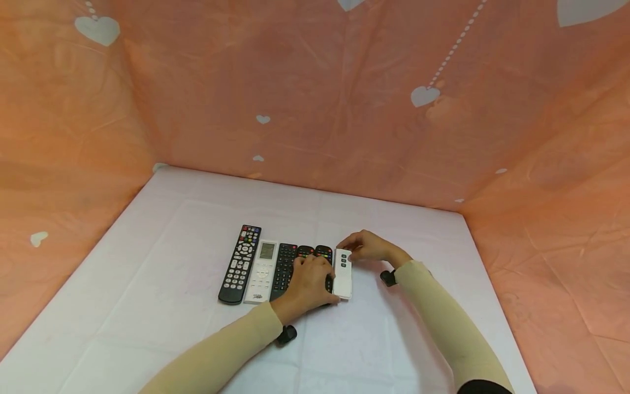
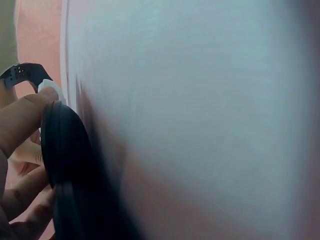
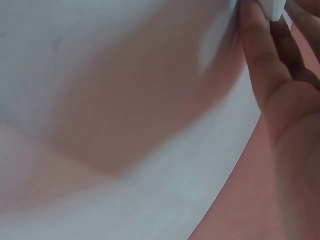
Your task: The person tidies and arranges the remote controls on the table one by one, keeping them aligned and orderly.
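Several remotes lie side by side on the white table [image 1: 147, 284]. From the left: a black remote with coloured buttons [image 1: 240, 264], a white remote with a screen [image 1: 262, 272], a black remote [image 1: 284, 267], two more black remotes [image 1: 323, 252] partly under my left hand [image 1: 310, 282], and a small white remote [image 1: 342, 275]. My left hand arches over the black remotes; in the left wrist view its fingers [image 2: 20, 120] curl round a black remote [image 2: 65, 160]. My right hand [image 1: 365, 247] pinches the far end of the small white remote [image 3: 272, 7].
Orange cloth with white hearts [image 1: 315, 109] walls the table at the back and both sides. Bare white tabletop [image 2: 200, 100] fills both wrist views. Black wrist-camera mounts [image 1: 388, 277] sit on both forearms.
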Demonstrator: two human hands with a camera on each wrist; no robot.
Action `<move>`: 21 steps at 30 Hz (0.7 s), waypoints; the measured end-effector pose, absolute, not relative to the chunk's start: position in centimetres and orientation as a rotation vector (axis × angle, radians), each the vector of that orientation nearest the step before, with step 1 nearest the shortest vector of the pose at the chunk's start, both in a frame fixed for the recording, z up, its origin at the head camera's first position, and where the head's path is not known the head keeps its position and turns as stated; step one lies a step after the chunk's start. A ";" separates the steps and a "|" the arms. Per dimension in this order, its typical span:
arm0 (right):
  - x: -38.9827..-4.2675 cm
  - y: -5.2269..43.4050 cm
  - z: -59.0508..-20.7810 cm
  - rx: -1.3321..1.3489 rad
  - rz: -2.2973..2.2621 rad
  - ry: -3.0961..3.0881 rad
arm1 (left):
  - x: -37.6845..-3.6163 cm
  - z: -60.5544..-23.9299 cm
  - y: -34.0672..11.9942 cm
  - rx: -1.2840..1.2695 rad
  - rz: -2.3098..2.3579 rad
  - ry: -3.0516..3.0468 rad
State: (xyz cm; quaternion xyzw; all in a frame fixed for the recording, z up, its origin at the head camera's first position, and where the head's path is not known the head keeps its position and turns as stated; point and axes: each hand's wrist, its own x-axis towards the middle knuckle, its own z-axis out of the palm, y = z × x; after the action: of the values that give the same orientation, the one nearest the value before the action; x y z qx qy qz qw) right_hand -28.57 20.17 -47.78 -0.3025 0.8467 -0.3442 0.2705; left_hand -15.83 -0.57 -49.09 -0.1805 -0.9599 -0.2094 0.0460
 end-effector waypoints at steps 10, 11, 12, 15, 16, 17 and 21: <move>-28.4 20.4 -48.2 -0.812 -0.915 2.303 | -15.5 -49.0 0.2 -0.493 -0.630 -2.959; -28.4 20.3 -48.2 -0.798 -0.907 2.309 | -15.5 -49.0 0.2 -0.493 -0.632 -2.959; -28.3 20.3 -48.1 -0.784 -0.905 2.310 | -15.5 -49.1 0.3 -0.494 -0.635 -2.958; -28.2 20.2 -48.1 -0.769 -0.910 2.313 | -15.5 -49.2 0.3 -0.497 -0.639 -2.959; -28.1 20.2 -48.0 -0.763 -0.913 2.316 | -15.5 -49.2 0.3 -0.499 -0.640 -2.959; -28.1 20.1 -48.0 -0.771 -0.915 2.322 | -15.5 -49.2 0.2 -0.500 -0.642 -2.959; -27.8 20.0 -47.8 -0.793 -0.932 2.399 | -15.8 -49.0 -0.7 -0.501 -0.673 -2.956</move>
State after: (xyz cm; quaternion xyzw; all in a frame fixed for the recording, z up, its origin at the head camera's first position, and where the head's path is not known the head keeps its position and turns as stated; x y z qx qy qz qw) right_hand -27.80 20.03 -47.79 -0.2870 0.8685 -0.3375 0.2223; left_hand -15.80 -0.66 -49.03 -0.1630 -0.9614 -0.2190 0.0342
